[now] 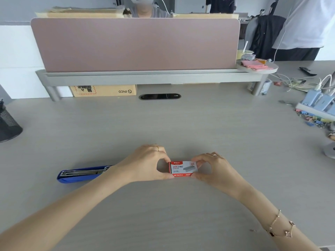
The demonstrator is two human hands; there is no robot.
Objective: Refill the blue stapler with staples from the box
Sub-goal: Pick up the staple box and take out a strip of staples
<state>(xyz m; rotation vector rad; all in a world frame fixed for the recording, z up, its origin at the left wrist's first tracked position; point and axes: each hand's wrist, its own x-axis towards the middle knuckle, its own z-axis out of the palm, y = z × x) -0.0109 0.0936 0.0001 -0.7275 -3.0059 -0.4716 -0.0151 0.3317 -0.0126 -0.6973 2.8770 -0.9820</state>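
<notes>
At desk centre: staple box pinched between left grip and right grip; blue stapler open, left.

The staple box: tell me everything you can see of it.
The staple box is a small, flat cardboard carton, red and grey with white lettering and a picture of staples on its top face. It looks closed and lies flat on the grey desk, long side across the view. The left hand pinches its left end and the right hand its right end. The blue stapler lies apart, to its left.
</notes>
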